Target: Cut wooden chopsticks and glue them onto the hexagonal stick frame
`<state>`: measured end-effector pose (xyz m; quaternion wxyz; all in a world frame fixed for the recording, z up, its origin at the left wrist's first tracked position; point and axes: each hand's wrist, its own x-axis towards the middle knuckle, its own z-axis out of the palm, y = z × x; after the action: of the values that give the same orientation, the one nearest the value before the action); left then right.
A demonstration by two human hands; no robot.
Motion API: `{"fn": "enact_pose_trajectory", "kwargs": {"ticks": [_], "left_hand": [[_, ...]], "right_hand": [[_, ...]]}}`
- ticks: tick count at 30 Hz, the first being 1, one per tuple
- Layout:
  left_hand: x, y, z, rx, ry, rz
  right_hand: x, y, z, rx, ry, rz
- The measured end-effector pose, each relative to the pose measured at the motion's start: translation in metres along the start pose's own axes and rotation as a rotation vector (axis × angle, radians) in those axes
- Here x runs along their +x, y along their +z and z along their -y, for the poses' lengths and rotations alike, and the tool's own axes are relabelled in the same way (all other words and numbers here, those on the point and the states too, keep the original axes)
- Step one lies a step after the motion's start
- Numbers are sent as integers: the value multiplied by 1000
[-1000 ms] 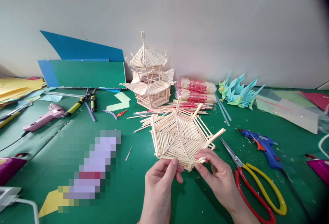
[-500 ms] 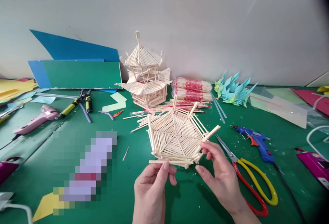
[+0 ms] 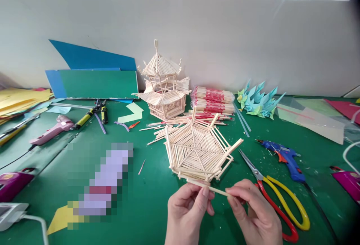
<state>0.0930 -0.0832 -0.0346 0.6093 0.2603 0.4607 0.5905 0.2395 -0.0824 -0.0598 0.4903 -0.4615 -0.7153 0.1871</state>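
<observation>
A thin wooden stick [image 3: 218, 190] is pinched at both ends, just in front of a six-sided stick frame [image 3: 185, 154]. My left hand [image 3: 188, 211] grips it between thumb and fingers towards its left end. The fingertips of my right hand [image 3: 256, 211] are closed on its right end. The frame lies on the green table, its stick-covered base divided by crossing ribs, with low sides and several posts pointing up. Behind it stands a pagoda model [image 3: 164, 97] of the same sticks, tiered and with a pointed roof.
Scissors [image 3: 264, 179] and a blue glue gun [image 3: 284, 159] lie to the right. Bundled sticks [image 3: 213, 99] and blue paper foliage [image 3: 260, 100] are behind. At left are a pink glue gun [image 3: 52, 130], pliers [image 3: 98, 110], a blurred-out purple object [image 3: 109, 177] and boards [image 3: 98, 84].
My right hand has left the frame's right side and closed on the stick's right end. My left hand has shifted right with the stick, which now slants. The view has shifted slightly.
</observation>
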Motion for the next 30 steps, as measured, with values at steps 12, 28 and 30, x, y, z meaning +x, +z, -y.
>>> {"fn": "enact_pose_trajectory", "kwargs": {"ticks": [12,28,30], "left_hand": [[-1,-4,-6,301,175,281],[0,-6,1,354,-141,299],[2,-6,0,330,-152,306]], "right_hand": [[-42,-66,-65,-626,355,-17],[-46,-112,-67,-453,615,1],[-55,-108,-52,-200,627,-9]]}}
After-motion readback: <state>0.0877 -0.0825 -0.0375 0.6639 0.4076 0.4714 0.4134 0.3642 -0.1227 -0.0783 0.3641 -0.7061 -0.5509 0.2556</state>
